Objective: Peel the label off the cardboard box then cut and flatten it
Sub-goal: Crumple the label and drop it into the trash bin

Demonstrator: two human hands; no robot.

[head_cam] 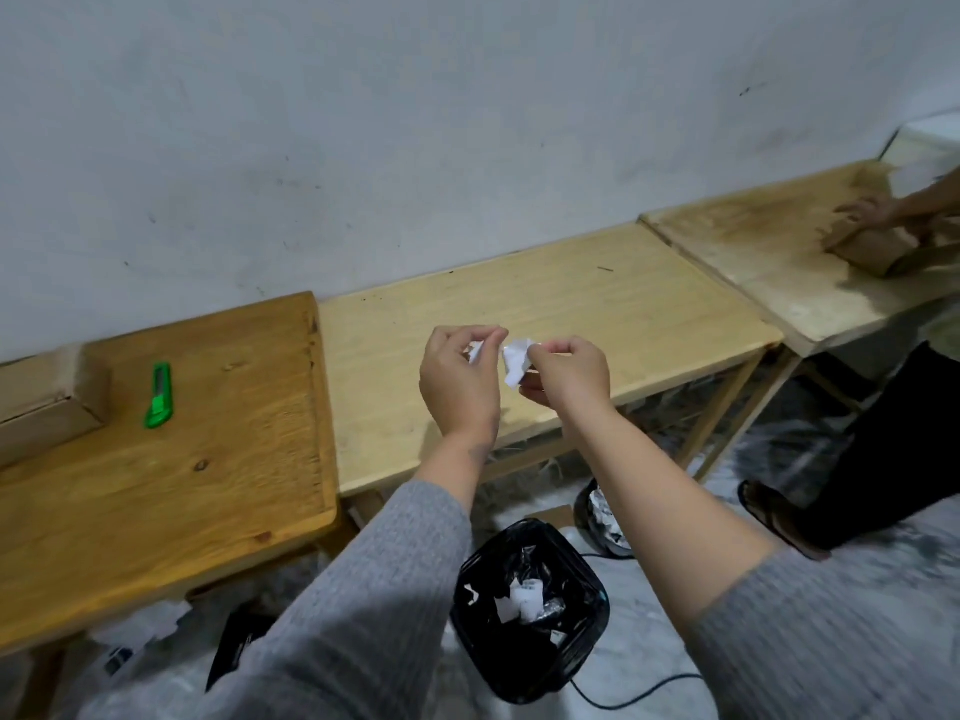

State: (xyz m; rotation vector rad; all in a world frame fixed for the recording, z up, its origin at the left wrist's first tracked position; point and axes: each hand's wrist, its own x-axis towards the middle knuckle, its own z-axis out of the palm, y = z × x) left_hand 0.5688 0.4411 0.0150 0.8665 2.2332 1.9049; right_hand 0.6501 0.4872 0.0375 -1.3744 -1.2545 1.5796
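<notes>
My left hand and my right hand are raised over the pale middle table, close together. Each pinches a piece of crumpled white label paper; a small scrap shows in the left fingers and a larger one hangs from the right. The cardboard box lies at the far left edge of the darker table, partly cut off by the frame. A green utility knife rests on that table just right of the box, away from both hands.
A black-lined bin with paper scraps stands on the floor below my arms, a second one behind it. A cable runs across the floor. At right another person handles a box on a third table; their leg and sandal stand nearby.
</notes>
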